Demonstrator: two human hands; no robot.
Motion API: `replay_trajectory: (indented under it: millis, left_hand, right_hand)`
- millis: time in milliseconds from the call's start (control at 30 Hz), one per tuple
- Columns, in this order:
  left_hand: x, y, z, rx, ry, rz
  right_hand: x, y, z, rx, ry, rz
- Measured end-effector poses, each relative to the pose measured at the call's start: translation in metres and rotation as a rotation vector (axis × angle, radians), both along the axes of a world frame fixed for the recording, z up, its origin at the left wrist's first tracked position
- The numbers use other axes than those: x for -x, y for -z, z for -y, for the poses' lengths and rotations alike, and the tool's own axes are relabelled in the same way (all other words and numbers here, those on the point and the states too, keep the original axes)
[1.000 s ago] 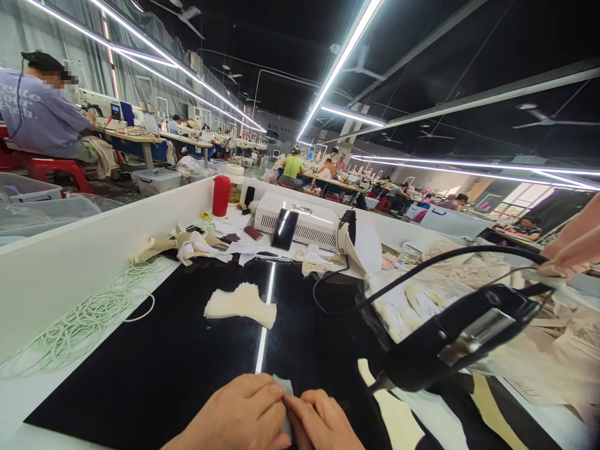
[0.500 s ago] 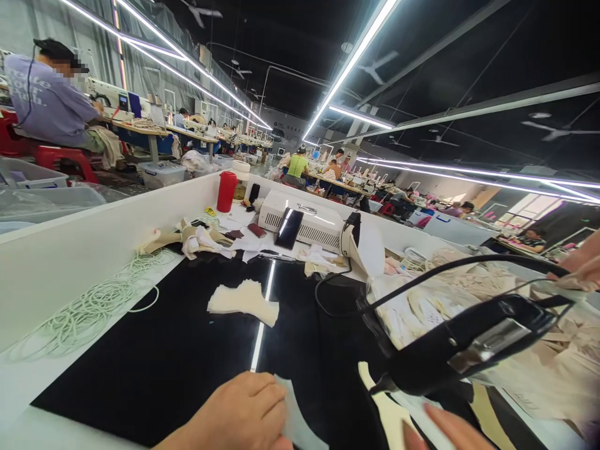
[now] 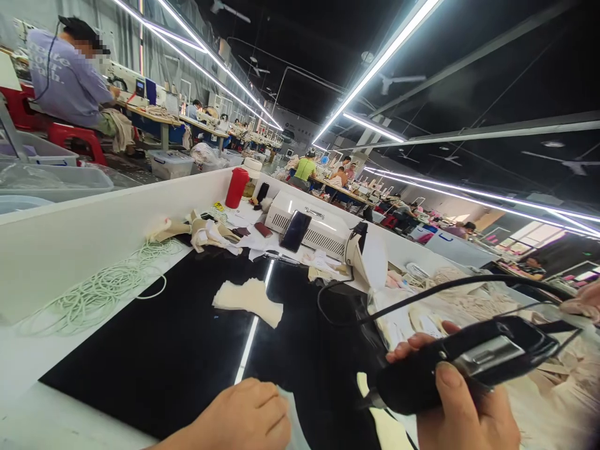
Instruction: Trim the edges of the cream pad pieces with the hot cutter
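Note:
My left hand (image 3: 260, 412) is curled at the near edge of the black work surface (image 3: 182, 350), closed on a pale grey sheet piece (image 3: 296, 415). Its fingertips are hidden. My right hand (image 3: 462, 406) grips a black corded hand tool (image 3: 422, 381) with a silver lever (image 3: 490, 355) and a narrow tip pointing left. Beneath that tip lies a cream cut piece (image 3: 389, 428). Farther up the surface is a stack of cream cut pieces (image 3: 248, 301), apart from both hands.
Pale green cord (image 3: 107, 284) lies tangled along the left wall. A phone (image 3: 295, 231) leans on a white machine (image 3: 312, 219), near a red bottle (image 3: 237, 187). Bagged beige pieces (image 3: 473, 287) fill the right side. Another person's hand (image 3: 584, 300) is at the right edge.
My right hand has come up from the bottom edge and closed around the black tool. The left hand stays on the grey piece. The view has turned slightly.

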State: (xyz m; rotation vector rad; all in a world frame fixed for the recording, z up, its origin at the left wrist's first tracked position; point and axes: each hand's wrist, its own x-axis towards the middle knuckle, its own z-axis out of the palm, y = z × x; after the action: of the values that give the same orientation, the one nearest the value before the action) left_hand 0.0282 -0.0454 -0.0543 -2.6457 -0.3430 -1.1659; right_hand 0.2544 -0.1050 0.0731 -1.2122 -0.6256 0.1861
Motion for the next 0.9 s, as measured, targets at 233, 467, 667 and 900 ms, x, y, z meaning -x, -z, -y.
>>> replay_trajectory:
  millis: [233,467,667,900]
  left_hand:
    - [-0.004,0.007,0.001,0.036,0.033,0.032]
    - [-0.004,0.009,0.0,0.015,0.035,0.022]
    - [-0.003,0.008,0.003,0.053,0.064,0.078]
    - [-0.002,0.005,0.003,0.047,0.066,0.078]
  right_hand:
    - [0.051,0.023,-0.016,-0.249,-0.309,0.173]
    - [0.076,0.033,-0.03,-0.309,-0.336,0.13]
    - [0.075,0.032,-0.032,-0.323,-0.284,0.114]
    - [0.074,0.032,-0.032,-0.321,-0.271,0.093]
